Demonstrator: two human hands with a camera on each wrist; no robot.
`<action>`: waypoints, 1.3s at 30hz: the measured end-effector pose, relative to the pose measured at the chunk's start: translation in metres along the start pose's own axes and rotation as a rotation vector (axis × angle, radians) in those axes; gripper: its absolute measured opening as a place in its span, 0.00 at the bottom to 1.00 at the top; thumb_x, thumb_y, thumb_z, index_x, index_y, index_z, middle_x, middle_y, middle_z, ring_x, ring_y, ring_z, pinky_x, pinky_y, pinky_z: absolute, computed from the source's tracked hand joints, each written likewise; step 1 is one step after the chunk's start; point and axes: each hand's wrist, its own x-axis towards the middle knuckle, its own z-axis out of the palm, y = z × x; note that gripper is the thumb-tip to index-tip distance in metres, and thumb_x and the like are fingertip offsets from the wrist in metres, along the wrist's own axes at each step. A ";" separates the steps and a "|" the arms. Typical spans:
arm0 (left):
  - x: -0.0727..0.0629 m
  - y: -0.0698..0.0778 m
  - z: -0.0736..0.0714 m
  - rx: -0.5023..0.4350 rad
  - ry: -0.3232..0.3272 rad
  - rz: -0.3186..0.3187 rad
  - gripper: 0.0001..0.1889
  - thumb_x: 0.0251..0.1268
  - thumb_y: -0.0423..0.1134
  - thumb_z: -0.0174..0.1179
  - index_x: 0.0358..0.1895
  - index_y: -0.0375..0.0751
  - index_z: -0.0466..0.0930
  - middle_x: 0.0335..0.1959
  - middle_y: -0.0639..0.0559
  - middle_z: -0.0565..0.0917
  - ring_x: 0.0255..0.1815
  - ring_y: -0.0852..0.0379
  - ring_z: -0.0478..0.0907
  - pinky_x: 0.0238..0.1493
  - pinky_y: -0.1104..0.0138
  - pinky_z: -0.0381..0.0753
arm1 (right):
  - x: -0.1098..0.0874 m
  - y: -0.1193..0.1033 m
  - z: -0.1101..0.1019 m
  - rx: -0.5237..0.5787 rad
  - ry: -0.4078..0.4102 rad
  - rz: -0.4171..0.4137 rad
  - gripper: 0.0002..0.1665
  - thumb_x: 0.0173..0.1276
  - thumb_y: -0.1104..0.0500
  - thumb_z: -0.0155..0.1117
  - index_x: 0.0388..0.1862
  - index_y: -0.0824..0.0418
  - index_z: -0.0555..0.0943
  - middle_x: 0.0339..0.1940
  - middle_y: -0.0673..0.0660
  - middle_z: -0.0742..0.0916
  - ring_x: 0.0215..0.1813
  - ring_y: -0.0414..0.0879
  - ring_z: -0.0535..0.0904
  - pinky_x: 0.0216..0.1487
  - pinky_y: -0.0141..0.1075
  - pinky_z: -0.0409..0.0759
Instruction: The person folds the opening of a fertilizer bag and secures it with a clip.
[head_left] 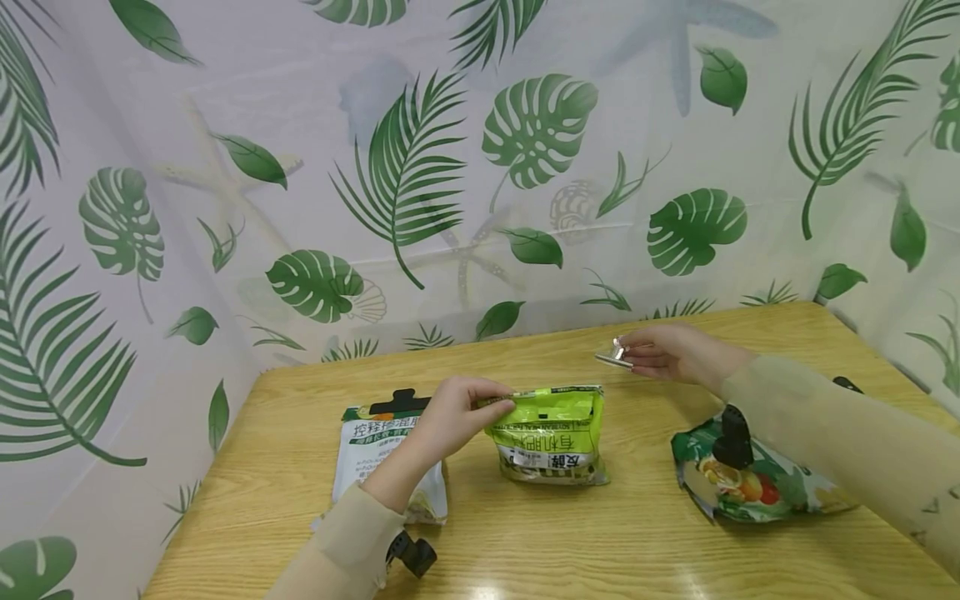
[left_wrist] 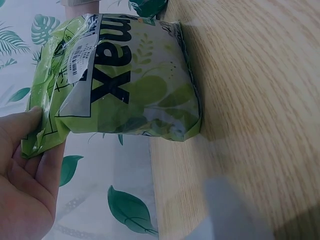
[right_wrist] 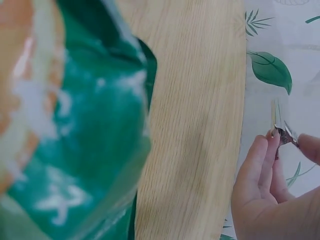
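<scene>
While the left hand (head_left: 456, 418) pinches a bag (head_left: 553, 446) — showing "max" — the right hand (head_left: 681, 354) holds a clip (head_left: 615, 360).

On the table (head_left: 525, 542), before the cloth (head_left: 570, 287), a first bag (head_left: 551, 442), top edge in the left hand (head_left: 465, 408). To its left, a second bag (head_left: 363, 458) with a clip (head_left: 401, 402) on its far edge; to its right, a third bag (head_left: 768, 492). Farther back, between first and third, a second clip (head_left: 615, 356) in the right hand (head_left: 675, 350).

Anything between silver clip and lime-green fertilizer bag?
Head view: only bare wooden tabletop shows between silver clip and lime-green fertilizer bag.
</scene>
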 end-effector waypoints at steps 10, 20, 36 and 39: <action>0.001 -0.002 0.002 0.012 0.009 -0.002 0.12 0.78 0.36 0.64 0.56 0.37 0.90 0.58 0.39 0.90 0.52 0.45 0.89 0.46 0.69 0.87 | -0.003 0.000 0.003 -0.039 -0.019 -0.033 0.07 0.83 0.57 0.56 0.42 0.54 0.80 0.33 0.46 0.88 0.39 0.38 0.85 0.47 0.30 0.88; 0.003 -0.001 0.003 0.011 0.018 -0.013 0.12 0.78 0.36 0.64 0.56 0.37 0.90 0.58 0.39 0.90 0.51 0.46 0.89 0.46 0.69 0.87 | 0.002 0.001 0.006 0.019 -0.060 -0.030 0.07 0.80 0.61 0.58 0.39 0.56 0.81 0.31 0.48 0.89 0.36 0.38 0.88 0.45 0.29 0.89; 0.007 0.001 0.003 0.016 0.029 -0.019 0.12 0.78 0.36 0.65 0.56 0.36 0.90 0.57 0.39 0.90 0.41 0.54 0.88 0.38 0.74 0.82 | 0.002 -0.010 0.008 -0.012 -0.108 -0.031 0.17 0.81 0.59 0.61 0.30 0.50 0.87 0.30 0.46 0.91 0.35 0.36 0.89 0.45 0.29 0.89; 0.007 0.001 0.003 0.016 0.030 -0.017 0.12 0.78 0.36 0.65 0.55 0.36 0.90 0.57 0.39 0.90 0.38 0.59 0.86 0.37 0.74 0.81 | 0.004 -0.010 0.008 -0.020 -0.117 -0.029 0.16 0.80 0.62 0.62 0.29 0.50 0.88 0.31 0.47 0.92 0.36 0.37 0.90 0.46 0.29 0.89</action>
